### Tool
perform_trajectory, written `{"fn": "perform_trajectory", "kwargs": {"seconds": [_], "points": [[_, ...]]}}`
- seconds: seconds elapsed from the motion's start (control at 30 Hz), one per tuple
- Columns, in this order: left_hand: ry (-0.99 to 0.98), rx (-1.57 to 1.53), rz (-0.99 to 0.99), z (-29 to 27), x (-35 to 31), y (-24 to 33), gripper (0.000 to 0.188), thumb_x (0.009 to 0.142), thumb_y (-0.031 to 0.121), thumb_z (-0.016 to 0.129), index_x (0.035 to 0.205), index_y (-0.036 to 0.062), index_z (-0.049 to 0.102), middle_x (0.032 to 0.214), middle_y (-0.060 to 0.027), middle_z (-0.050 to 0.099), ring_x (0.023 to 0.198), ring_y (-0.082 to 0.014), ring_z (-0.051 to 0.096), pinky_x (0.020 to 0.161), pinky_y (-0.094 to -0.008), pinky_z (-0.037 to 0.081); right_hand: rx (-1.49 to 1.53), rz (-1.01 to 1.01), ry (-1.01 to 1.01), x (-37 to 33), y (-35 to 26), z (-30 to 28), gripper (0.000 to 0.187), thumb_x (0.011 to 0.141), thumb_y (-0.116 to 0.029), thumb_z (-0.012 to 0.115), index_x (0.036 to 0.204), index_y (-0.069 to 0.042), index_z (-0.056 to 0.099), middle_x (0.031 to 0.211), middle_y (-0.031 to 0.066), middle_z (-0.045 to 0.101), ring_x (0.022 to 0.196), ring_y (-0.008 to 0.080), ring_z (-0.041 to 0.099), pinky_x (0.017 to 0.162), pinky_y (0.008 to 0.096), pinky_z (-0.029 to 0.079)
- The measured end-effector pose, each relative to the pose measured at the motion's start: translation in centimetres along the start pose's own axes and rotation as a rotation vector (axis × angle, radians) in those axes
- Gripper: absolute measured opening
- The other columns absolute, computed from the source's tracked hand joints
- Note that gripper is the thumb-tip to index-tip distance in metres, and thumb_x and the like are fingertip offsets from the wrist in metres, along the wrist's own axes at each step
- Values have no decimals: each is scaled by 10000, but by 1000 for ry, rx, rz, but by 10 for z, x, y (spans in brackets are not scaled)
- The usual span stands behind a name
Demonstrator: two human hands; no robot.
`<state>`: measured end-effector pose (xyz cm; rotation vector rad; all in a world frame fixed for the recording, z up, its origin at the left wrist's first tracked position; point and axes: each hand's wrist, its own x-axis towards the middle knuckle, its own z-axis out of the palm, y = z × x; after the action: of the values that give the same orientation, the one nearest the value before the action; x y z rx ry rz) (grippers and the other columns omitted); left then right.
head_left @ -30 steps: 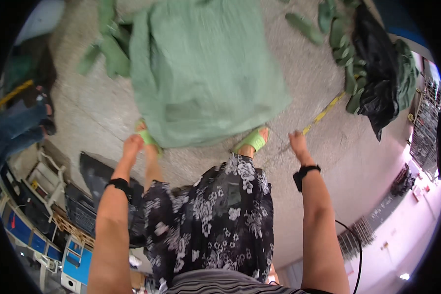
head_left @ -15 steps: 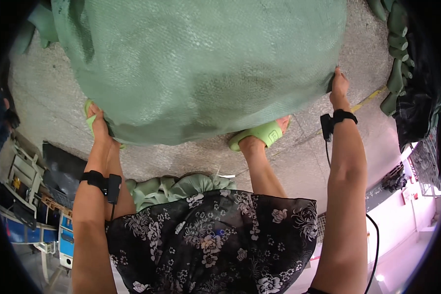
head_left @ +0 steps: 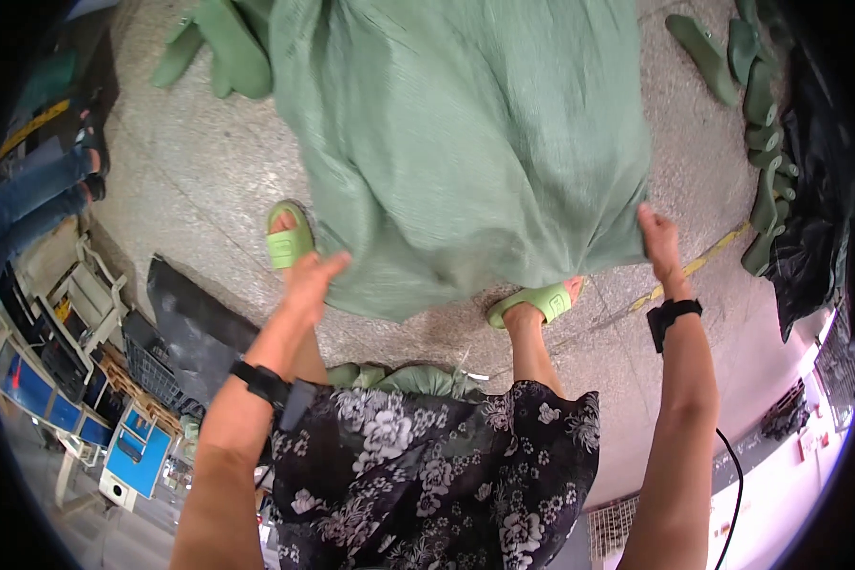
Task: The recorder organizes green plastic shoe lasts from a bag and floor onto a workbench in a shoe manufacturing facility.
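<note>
A large green woven sack (head_left: pixel 446 142) spreads from the top of the view down to my feet, its lower edge lying in loose folds. At its lower left corner, my left hand (head_left: pixel 309 283) is closed on the edge, fingers partly hidden and slightly blurred. My right hand (head_left: pixel 662 239) grips the right end of the same edge, thumb on top. A dark smudge marks the cloth between the hands. My feet, in lime green slides (head_left: pixel 290 235), stand by the sack's lower edge.
Green shoe lasts (head_left: pixel 223 47) lie at the upper left, and several more (head_left: pixel 765 142) line the right beside black plastic sheeting (head_left: pixel 812 190). Behind me are a crumpled green sack (head_left: pixel 413 380) and a dark sheet (head_left: pixel 199 328). A person's jeans-clad legs (head_left: pixel 43 195) show at far left.
The sack's taut edge has gone slack and narrower, in folds. My left hand has moved right, toward the right hand, which has come slightly lower. More shoe lasts show at upper left.
</note>
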<state>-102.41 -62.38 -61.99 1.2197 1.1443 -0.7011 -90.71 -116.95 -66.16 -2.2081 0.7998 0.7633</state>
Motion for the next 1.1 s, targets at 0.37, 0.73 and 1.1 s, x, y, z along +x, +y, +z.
{"fn": "perform_trajectory", "kwargs": {"seconds": [0.37, 0.73, 1.1], "points": [[34, -301, -89, 38, -203, 47, 405, 712, -83, 478, 1115, -52, 477, 974, -157, 585, 856, -279, 594, 746, -388, 494, 704, 181, -382, -235, -115, -12, 260, 788, 7, 535, 1026, 108, 561, 943, 136, 637, 785, 220, 625, 736, 329, 506], [-125, -299, 44, -45, -421, 185, 393, 681, -117, 438, 1056, -79, 552, 952, -154, 625, 855, -257, 622, 771, -353, 499, 899, 16, -529, -433, -330, -166, 347, 743, 59, 478, 1085, 90, 529, 997, 145, 623, 848, 230, 628, 771, 351, 511], [-102, -33, 240, -65, -518, 221, 378, 689, -121, 440, 1048, -84, 553, 955, -130, 628, 802, -203, 619, 732, -295, 491, 459, -254, -486, -524, -400, -183, 252, 745, 8, 557, 993, 42, 591, 876, 63, 629, 729, 118, 581, 666, 255, 471]]}}
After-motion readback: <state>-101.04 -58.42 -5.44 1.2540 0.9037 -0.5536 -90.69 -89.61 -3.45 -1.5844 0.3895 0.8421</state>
